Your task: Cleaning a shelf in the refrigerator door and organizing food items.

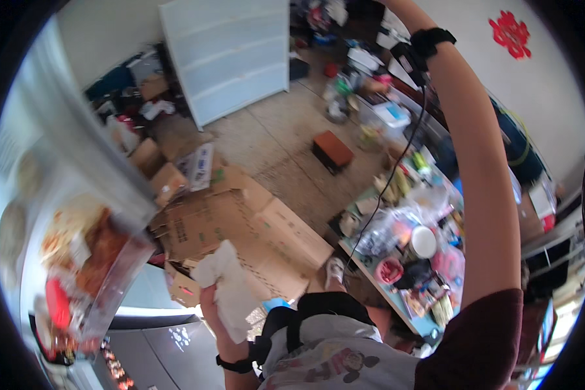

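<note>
My left hand (208, 303) holds a crumpled white cloth or paper sheet (236, 298) low in the view. The sheet hangs on both sides of my fingers, above flattened cardboard on the floor. My right arm (477, 146) is stretched up and forward. Its wrist bears a black strap (433, 41) with a small device and a dangling cable (395, 170); the hand itself lies past the top edge, out of view. To the left, close to my left hand, is an open white compartment with bagged food (97, 248) and a red item (57, 302).
Flattened cardboard boxes (214, 219) cover the floor ahead. A brown box-like stool (332, 150) stands farther off, before a pale shelved panel (229, 58). On my right, a cluttered low table (375, 282) carries bags and a white-lidded jar (422, 242). Grey panels (170, 346) lie at lower left.
</note>
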Action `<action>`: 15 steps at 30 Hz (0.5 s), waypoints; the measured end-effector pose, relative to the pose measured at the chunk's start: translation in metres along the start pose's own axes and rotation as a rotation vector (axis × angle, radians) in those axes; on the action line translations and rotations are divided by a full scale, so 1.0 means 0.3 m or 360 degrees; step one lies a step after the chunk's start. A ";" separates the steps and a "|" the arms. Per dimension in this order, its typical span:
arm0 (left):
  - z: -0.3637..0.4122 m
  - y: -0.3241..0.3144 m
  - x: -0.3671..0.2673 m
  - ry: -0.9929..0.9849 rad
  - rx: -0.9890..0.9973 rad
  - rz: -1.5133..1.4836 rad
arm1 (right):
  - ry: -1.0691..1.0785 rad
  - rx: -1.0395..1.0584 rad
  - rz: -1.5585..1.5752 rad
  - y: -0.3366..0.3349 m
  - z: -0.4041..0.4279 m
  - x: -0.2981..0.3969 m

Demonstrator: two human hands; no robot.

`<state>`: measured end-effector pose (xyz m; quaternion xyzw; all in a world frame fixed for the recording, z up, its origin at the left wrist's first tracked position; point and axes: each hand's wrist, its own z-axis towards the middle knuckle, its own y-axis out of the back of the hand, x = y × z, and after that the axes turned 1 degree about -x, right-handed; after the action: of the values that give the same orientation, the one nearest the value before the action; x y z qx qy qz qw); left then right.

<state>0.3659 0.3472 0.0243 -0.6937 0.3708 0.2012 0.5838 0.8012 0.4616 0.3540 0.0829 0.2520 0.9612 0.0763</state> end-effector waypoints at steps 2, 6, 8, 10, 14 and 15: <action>0.059 0.030 0.072 -0.0008 -0.0001 0.0319 | -0.0279 0.0141 -0.0104 -0.007 -0.041 -0.170; 0.131 -0.129 0.201 0.0314 -0.0010 -0.0121 | -0.0455 -0.0143 -0.0342 -0.064 -0.173 -0.709; 0.197 -0.168 0.284 0.0362 0.0064 -0.0039 | -0.0606 -0.0182 -0.0357 -0.099 -0.274 -0.923; 0.274 -0.176 0.379 0.0405 0.0107 -0.0049 | -0.0901 -0.0243 -0.0347 -0.126 -0.390 -1.149; 0.392 -0.459 0.585 0.0757 0.0131 -0.0528 | -0.1239 -0.0114 -0.0457 -0.206 -0.733 -1.679; 0.433 -0.465 0.648 0.0771 0.0146 -0.0289 | -0.1242 -0.0223 -0.0568 -0.185 -0.830 -1.907</action>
<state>0.6157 0.4236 -0.0527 -0.7249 0.4447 -0.0411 0.5245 1.3155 0.2841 0.0434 0.3898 0.1486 0.8443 0.3363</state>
